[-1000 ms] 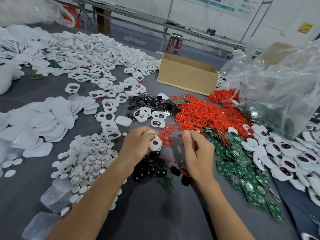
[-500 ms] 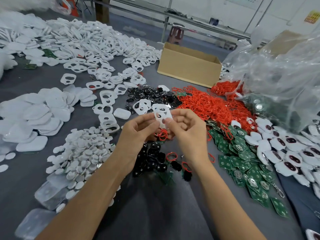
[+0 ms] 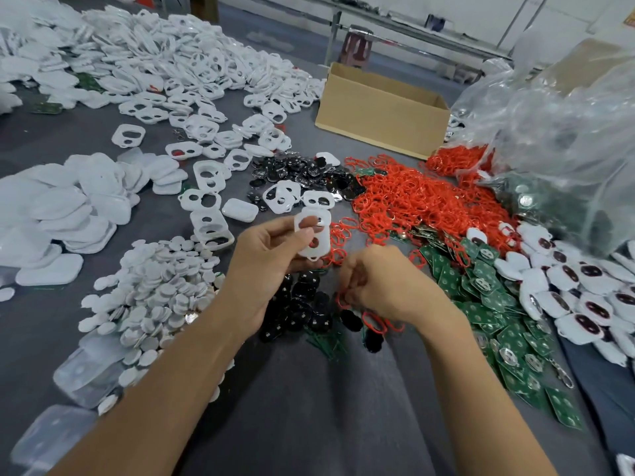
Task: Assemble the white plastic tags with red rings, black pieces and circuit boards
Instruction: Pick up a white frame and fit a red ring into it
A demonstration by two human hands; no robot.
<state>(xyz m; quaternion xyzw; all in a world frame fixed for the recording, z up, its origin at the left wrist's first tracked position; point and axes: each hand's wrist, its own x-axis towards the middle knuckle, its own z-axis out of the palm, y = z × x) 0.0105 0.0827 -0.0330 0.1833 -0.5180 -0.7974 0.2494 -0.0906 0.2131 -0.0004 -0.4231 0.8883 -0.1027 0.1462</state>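
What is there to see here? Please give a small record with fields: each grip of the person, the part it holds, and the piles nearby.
left grip: holds a white tag, raised above the table
right grip: low, pinches a red ring
under the grips: black pieces
behind the grips: red rings pile
right side: circuit boards, green
left side: white discs
far: cardboard box
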